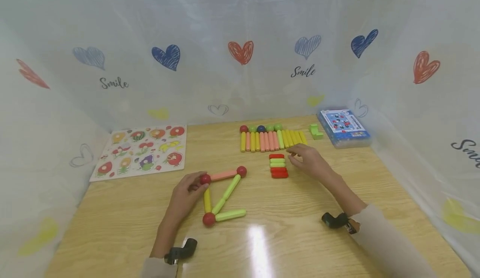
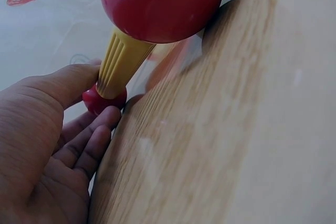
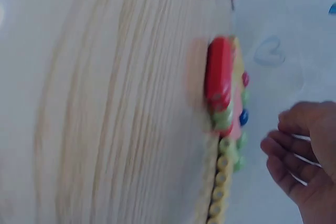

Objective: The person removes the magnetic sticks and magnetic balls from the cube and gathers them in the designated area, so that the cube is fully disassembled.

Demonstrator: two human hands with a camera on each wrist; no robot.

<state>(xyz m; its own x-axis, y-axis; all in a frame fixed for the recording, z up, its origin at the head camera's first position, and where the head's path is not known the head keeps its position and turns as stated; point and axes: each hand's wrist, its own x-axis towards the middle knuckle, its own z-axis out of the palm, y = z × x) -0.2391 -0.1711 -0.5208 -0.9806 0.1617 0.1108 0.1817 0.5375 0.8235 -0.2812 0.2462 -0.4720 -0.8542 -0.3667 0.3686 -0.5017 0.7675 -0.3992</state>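
Observation:
My left hand (image 1: 184, 196) pinches a red ball (image 1: 205, 179) at the upper left corner of a frame of sticks and balls on the table. From that ball a pink stick (image 1: 223, 175) runs to a second red ball (image 1: 241, 171). A yellow stick (image 1: 207, 201) leads down to a third red ball (image 1: 208, 219), large in the left wrist view. Two lime rods, one slanting (image 1: 226, 194) and one low (image 1: 231, 215), reach out from it. Beside a stack of short red and lime sticks (image 1: 278, 165) hovers my right hand (image 1: 310, 161), fingers loosely bent around nothing.
Behind lies a row of yellow, pink and lime sticks (image 1: 266, 141), with several coloured balls (image 1: 261, 128) along its back. A small green piece (image 1: 315, 131) and a blue boxed set (image 1: 343, 127) are at the back right. A fruit picture board (image 1: 140, 151) lies at the left.

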